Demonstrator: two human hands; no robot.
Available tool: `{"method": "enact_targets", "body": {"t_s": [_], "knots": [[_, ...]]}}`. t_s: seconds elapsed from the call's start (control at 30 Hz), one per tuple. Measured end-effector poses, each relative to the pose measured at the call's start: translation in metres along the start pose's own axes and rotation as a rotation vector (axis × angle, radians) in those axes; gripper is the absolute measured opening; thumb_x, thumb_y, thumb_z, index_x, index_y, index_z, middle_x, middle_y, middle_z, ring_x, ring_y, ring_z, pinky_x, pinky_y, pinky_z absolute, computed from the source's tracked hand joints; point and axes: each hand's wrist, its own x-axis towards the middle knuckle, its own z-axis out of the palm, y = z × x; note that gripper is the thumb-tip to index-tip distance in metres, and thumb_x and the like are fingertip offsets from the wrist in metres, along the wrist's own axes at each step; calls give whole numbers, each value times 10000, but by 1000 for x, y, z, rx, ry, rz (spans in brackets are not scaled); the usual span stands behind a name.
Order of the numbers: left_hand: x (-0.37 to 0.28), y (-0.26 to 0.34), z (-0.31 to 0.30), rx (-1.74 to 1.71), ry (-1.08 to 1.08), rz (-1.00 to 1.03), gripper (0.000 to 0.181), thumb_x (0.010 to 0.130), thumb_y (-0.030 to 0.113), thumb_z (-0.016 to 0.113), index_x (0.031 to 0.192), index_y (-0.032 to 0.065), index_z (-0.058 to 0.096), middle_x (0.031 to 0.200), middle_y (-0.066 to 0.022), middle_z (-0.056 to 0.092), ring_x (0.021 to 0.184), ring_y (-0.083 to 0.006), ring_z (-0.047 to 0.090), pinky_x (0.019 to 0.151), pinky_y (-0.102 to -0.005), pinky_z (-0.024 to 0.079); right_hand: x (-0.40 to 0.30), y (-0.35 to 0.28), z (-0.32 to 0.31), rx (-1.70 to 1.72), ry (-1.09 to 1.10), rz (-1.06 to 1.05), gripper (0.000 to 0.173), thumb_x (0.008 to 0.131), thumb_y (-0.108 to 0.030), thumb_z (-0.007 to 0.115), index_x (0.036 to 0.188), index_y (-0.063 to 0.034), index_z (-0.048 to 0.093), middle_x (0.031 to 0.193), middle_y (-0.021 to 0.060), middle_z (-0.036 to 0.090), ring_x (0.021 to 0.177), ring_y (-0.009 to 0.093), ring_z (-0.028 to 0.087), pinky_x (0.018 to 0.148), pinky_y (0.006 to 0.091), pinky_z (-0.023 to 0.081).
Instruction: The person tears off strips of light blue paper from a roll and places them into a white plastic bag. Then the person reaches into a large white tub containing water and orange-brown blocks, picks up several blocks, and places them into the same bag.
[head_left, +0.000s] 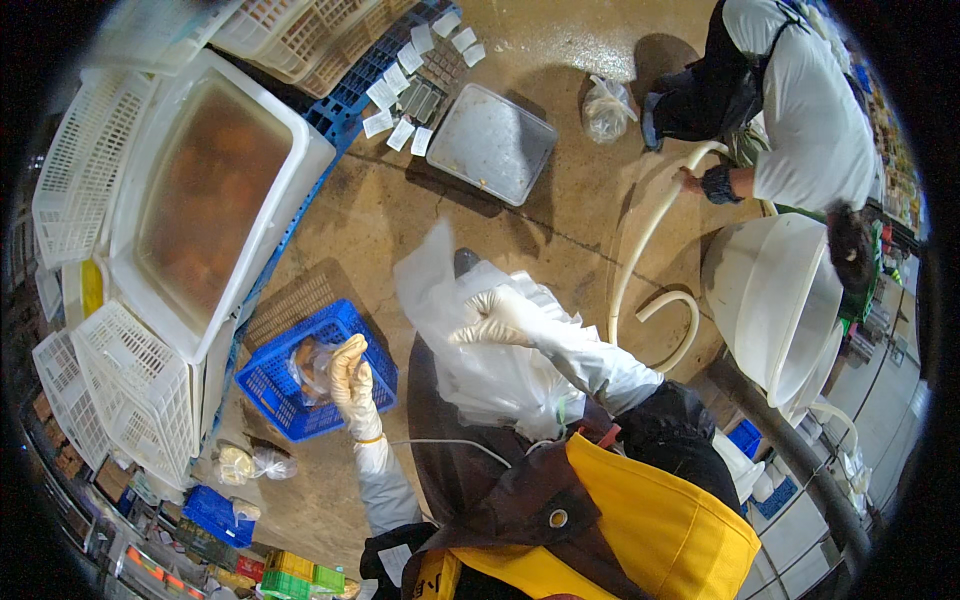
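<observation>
My left hand (351, 382), in a pale glove, is raised at the right side of a blue plastic basket (259, 397) with its fingers bent. Inside that basket lies a clear plastic bag with brown contents (309, 367); whether the hand touches it, I cannot tell. Gloved too, my right hand (491, 319) is over a stack of clear plastic bags (480, 382) on my lap, with one bag (429, 277) lifted at its fingers. Thumb and fingers curl towards each other there.
A white tub of brown liquid (217, 202) stands at the left beside white crates (135, 390). Ahead lie a metal tray (491, 142), paper labels (394, 79) and a tied bag (606, 112). A co-worker (810, 112) bends at the right, holding a hose (645, 232) near a white tub (765, 300).
</observation>
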Motion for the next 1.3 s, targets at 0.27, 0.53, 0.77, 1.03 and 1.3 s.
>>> {"method": "enact_targets", "body": {"t_s": [0.27, 0.53, 0.77, 1.03, 1.3], "knots": [[4, 15, 8, -3, -39, -25, 331, 799, 334, 562, 840, 6, 588, 939, -111, 589, 893, -196, 546, 820, -319, 409, 20, 9, 14, 165, 46, -190, 163, 714, -201, 659, 801, -67, 625, 655, 30, 604, 580, 119, 523, 540, 270, 415], [11, 8, 15, -59, 34, -116, 802, 692, 419, 662, 1273, 6, 295, 1242, -145, 385, 1005, -189, 471, 783, -310, 425, 72, -83, -6, 271, 582, -621, 69, 729, -87, 599, 765, -28, 594, 671, 67, 566, 606, 135, 520, 560, 280, 423], [25, 38, 8, 194, 223, 208, 898, 604, 206, 748, 1298, 60, 196, 1314, -141, 249, 1198, -300, 282, 989, -445, 252, 48, -150, 7, -778, 69, -1009, 155, 591, -112, 583, 731, -80, 645, 671, 108, 592, 657, 280, 584, 607, 354, 465], [30, -2, -59, -522, 540, -497, 506, 836, 397, 450, 1211, 62, 385, 1179, -133, 442, 1060, -297, 439, 942, -399, 315, 50, -55, -23, 173, 186, -651, 637, 678, -436, 627, 1155, -46, 467, 1102, 153, 530, 1023, 259, 507, 850, 347, 407], [-7, -36, -76, -324, 648, -431, 577, 856, 425, 412, 1300, 82, 277, 1304, -108, 316, 1170, -262, 329, 988, -366, 259, 46, -32, 14, 18, -234, -253, 474, 653, -375, 701, 962, -30, 596, 870, 137, 621, 790, 211, 591, 679, 313, 457]]}}
